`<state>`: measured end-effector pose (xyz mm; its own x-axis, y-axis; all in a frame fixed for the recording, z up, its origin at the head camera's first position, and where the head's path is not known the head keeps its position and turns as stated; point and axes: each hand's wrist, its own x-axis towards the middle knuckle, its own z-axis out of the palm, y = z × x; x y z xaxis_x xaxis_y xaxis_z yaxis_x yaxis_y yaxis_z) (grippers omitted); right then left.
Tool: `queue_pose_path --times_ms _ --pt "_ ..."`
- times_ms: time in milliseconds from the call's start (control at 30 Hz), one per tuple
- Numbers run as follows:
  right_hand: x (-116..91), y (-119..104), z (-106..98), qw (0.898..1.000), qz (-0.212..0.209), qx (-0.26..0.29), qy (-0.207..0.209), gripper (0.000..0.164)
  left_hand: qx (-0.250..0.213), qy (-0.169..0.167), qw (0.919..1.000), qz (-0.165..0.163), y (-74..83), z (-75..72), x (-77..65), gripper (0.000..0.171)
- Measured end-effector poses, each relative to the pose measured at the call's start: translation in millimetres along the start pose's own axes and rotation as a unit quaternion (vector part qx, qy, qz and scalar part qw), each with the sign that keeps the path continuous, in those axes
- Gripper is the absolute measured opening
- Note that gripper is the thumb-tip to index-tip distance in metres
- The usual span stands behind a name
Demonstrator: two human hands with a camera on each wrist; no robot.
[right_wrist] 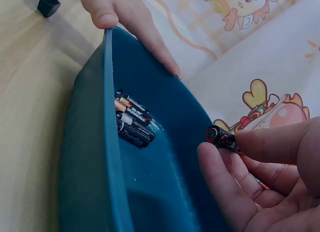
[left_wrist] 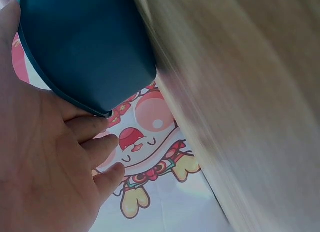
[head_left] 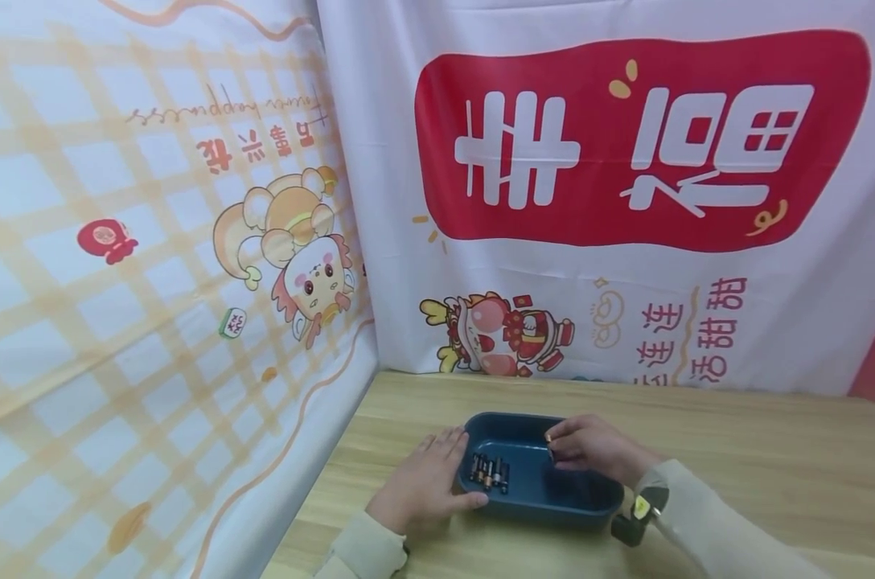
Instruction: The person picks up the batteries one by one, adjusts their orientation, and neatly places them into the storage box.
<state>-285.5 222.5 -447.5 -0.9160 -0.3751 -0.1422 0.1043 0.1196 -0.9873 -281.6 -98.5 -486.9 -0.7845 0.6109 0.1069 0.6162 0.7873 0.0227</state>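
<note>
A dark blue oval-cornered tray [head_left: 539, 516] stands on the wooden table. Several small batteries [head_left: 490, 473], black with some copper-coloured ends, lie side by side in its left end; the right wrist view shows them [right_wrist: 134, 124] on the tray floor. My left hand [head_left: 426, 480] rests against the tray's left end, fingers straight along the outside and thumb by the near rim. Over the right part of the tray, my right hand [head_left: 597, 448] pinches one black battery [right_wrist: 222, 138] between thumb and fingers, above the floor. The left wrist view shows the left palm [left_wrist: 50, 157] beside the tray wall [left_wrist: 90, 47].
The wooden table [head_left: 770, 474] extends to the right of the tray. A printed white cloth [head_left: 379, 265] hangs behind it, and a checked cloth [head_left: 155, 322] borders the left side. A dark wrist device [head_left: 631, 523] sits on the right wrist.
</note>
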Motion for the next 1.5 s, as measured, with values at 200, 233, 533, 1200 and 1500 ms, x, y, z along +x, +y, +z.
queue_pose_path --times_ms 200,233,533,1200,1500 --pt "6 4 8 1.000 0.002 -0.002 0.008 0.026 -0.002 0.003 1.0000 0.006 1.2 -0.8 0.0 0.102" --pt "7 5 10 1.000 0.003 -0.003 0.010 0.027 -0.001 0.003 1.0000 0.006 1.3 -0.7 0.0 0.102" --pt "18 15 20 0.999 0.026 -0.011 0.026 0.025 0.005 0.009 0.9998 0.018 0.9 3.7 2.2 0.102" --pt "38 18 40 0.996 0.058 -0.052 0.042 0.021 -0.005 0.003 0.9999 0.015 -0.1 0.6 1.3 0.101" --pt "48 22 44 0.994 0.069 -0.070 0.055 0.017 -0.005 -0.001 0.9999 0.013 -0.1 1.5 1.0 0.100"
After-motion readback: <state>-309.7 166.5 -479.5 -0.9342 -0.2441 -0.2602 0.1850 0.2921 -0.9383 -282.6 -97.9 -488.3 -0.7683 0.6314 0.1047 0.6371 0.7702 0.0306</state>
